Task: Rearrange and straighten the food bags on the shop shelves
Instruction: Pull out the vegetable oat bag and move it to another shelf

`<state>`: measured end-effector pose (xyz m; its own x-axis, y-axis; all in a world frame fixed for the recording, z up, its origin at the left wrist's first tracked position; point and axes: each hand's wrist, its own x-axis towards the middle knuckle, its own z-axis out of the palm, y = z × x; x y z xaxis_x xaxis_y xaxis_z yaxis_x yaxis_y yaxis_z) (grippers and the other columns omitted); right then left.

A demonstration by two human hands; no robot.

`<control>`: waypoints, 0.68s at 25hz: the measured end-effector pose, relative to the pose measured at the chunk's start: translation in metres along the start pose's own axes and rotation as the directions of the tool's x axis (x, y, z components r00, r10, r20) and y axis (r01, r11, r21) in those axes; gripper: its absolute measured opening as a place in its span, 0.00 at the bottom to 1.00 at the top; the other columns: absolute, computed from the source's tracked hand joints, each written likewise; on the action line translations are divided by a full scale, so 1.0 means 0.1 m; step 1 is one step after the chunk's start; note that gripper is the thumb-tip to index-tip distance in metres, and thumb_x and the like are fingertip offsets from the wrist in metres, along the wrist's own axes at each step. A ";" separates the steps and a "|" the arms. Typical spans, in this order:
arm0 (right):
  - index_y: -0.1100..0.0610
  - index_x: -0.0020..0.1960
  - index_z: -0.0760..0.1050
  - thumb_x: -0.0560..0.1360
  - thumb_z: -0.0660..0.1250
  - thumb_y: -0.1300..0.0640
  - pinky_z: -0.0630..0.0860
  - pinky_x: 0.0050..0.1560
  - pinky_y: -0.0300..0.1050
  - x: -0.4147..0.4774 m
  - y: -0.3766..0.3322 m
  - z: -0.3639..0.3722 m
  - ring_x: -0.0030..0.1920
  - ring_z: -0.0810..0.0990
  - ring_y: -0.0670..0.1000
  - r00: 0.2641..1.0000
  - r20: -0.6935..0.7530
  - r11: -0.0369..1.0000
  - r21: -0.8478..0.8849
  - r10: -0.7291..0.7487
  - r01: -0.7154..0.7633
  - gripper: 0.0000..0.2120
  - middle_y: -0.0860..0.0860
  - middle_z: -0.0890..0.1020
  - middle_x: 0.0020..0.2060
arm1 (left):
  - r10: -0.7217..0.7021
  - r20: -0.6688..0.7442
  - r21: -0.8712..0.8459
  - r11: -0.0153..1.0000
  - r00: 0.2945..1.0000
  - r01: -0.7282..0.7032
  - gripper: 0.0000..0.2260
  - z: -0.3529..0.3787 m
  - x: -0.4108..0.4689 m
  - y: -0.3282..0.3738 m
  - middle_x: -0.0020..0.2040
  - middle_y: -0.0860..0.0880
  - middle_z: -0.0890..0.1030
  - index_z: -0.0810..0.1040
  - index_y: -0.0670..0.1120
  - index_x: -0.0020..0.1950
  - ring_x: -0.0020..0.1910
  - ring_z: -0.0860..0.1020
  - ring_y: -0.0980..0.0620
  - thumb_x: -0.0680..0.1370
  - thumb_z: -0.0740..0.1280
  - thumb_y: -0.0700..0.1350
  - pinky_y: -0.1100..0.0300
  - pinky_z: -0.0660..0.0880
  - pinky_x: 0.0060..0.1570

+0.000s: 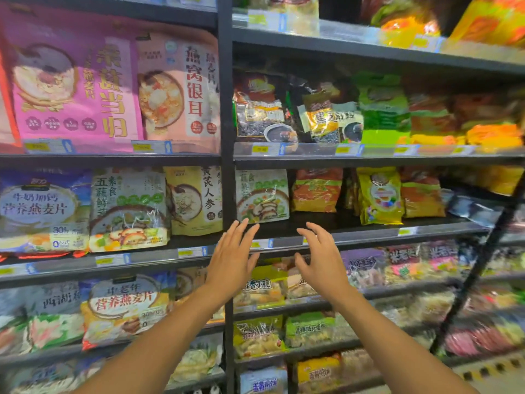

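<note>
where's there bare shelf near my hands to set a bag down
Bare board lies in front of the white bag and orange bag, bordered on the right by the yellow bag, just above the left hand and right hand. A narrow gap separates the white and orange bags. The left bay is packed edge to edge.

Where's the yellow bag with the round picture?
In the head view, the yellow bag stands on the right-side shelf, between one orange bag and another.

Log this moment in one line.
phase: reach | left hand: open, empty | right hand: open, empty | nearest: pale vegetable bag
</note>
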<state>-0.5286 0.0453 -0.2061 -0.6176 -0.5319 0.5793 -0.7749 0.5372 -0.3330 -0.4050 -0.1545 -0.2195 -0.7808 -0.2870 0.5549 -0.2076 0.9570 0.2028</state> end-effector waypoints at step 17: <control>0.51 0.76 0.67 0.78 0.71 0.50 0.68 0.75 0.56 1.22 0.99 0.52 0.77 0.64 0.52 0.988 0.113 0.986 0.116 0.108 -0.121 0.29 0.49 0.66 0.77 | -0.286 0.101 -0.265 0.915 0.953 0.303 0.34 0.97 1.48 -0.13 0.80 0.46 0.61 0.56 0.48 0.82 0.81 0.58 0.45 0.82 0.67 0.56 0.44 0.65 0.76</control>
<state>-0.6874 -0.0005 -0.2064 -0.7090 -0.5410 0.4524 -0.7047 0.5179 -0.4850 -0.5752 -0.2052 -0.2178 -0.7439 -0.5431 0.3893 -0.2707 0.7776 0.5675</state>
